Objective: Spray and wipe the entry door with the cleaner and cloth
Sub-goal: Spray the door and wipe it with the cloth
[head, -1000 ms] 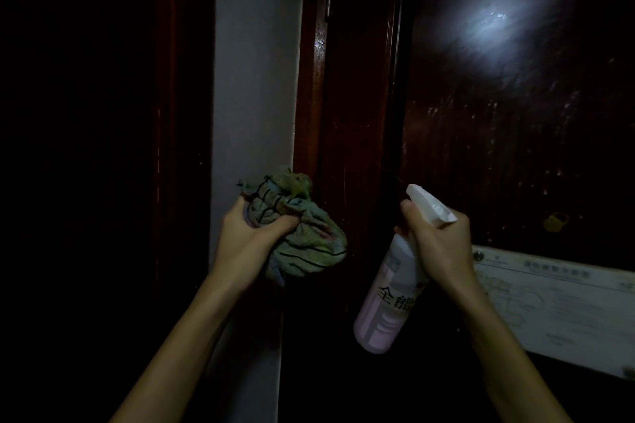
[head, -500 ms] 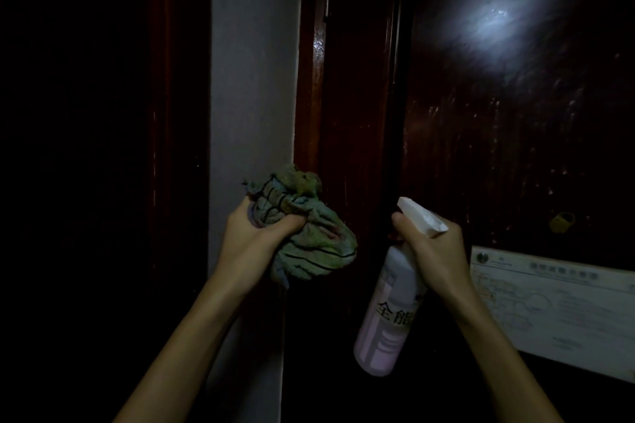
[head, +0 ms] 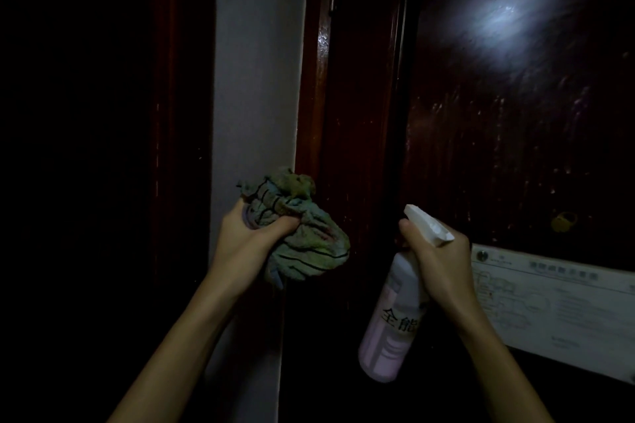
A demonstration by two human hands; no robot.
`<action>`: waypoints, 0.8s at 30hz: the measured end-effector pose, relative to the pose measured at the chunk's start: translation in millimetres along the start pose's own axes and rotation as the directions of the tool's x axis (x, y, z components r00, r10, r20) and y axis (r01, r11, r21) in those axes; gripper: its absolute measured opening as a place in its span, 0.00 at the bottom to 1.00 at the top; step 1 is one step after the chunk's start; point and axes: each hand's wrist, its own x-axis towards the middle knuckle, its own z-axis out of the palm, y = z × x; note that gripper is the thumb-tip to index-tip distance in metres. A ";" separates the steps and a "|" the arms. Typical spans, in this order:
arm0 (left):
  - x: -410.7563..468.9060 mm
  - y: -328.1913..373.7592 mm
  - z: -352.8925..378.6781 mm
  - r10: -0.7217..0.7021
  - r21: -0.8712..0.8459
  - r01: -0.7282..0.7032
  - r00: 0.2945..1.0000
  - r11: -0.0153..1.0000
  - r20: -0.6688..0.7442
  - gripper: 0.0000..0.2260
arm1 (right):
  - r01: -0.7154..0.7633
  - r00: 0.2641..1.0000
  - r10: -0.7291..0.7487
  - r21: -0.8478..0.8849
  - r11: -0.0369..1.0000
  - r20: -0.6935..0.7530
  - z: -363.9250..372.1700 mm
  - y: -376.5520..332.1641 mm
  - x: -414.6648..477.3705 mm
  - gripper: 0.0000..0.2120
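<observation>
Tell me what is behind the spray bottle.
The dark red door stands behind the spray bottle, which the right hand grips. The bottle covers that part of the door; a paper notice is further right.

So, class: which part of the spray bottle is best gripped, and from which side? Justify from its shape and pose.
Grip the spray bottle at its narrow neck under the white trigger head, from the rear, as the right hand does. The neck fits a fist, and the nozzle points toward the door.
</observation>
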 end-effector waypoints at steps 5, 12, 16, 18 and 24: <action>-4.8 0.0 4.2 -0.008 -0.005 0.008 1.000 1.000 0.007 0.13 | 0.034 0.999 -0.034 -0.024 0.999 -0.027 -1.0 -1.8 -7.3 0.14; -7.8 1.0 7.1 -0.020 0.007 0.020 1.000 1.000 0.019 0.14 | 0.018 0.999 -0.018 -0.013 1.000 -0.035 -11.3 -1.0 -7.0 0.15; -9.5 -0.9 8.3 -0.023 0.014 0.023 1.000 1.000 0.015 0.14 | 0.050 0.997 -0.053 -0.069 0.996 -0.053 -11.6 1.8 -12.5 0.14; -11.3 -1.9 9.5 -0.031 0.000 0.031 0.999 1.000 0.015 0.13 | 0.039 0.998 -0.043 -0.077 0.996 -0.050 -13.7 2.7 -13.5 0.13; -14.0 -6.4 11.3 -0.043 -0.016 0.044 0.999 0.999 0.024 0.12 | 0.032 0.999 -0.034 -0.092 0.995 -0.025 -21.9 6.6 -10.4 0.14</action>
